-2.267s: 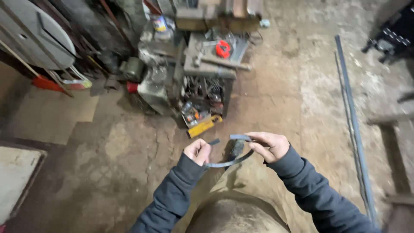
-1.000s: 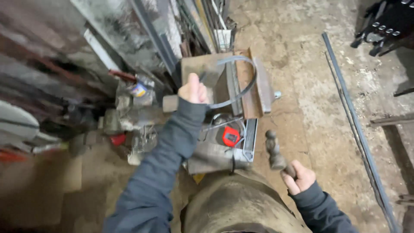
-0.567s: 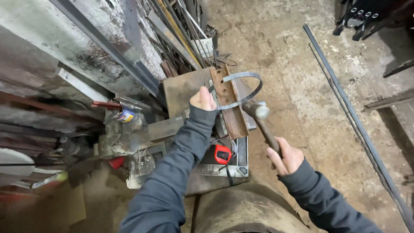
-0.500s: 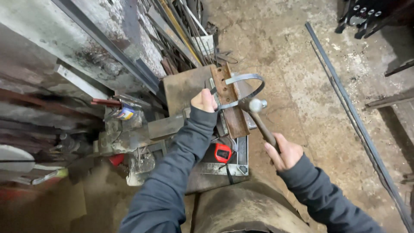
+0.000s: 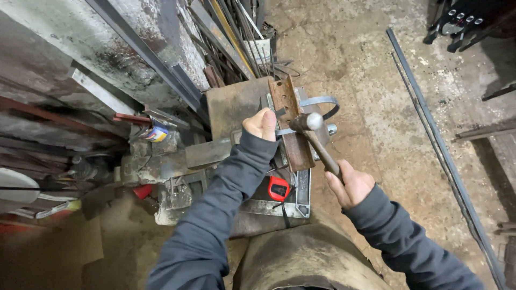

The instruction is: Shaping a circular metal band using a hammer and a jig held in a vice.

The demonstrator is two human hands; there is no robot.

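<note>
Here the left hand (image 5: 262, 124) is closed in a tight grip on one end of a curved metal strap (image 5: 321, 101), pinning it against a rusty perforated angle iron (image 5: 290, 122) that stands on a heavy steel block (image 5: 234, 104). The strap bends away in a half-ring beyond the far side of the angle iron, its loop hanging over the concrete floor (image 5: 365, 64). The right hand (image 5: 349, 184) has its fingers wrapped fully round the lower end of a wooden handle, holding a hammer (image 5: 313, 135) whose rounded steel head sits right at the strap, just beside the left hand's knuckles; whether head and strap actually touch cannot be told.

Below the left forearm lies a red tape measure (image 5: 279, 188) on a flat steel plate (image 5: 301, 201), near the person's knee. To the left, a bench vise (image 5: 156, 156) stands among scrap, with a small striped can (image 5: 156, 131) resting on top of it. Flat bars and rods (image 5: 231, 32) lean against the stained wall behind the block. A long steel bar (image 5: 435, 139) lies on the floor, well apart to the right.
</note>
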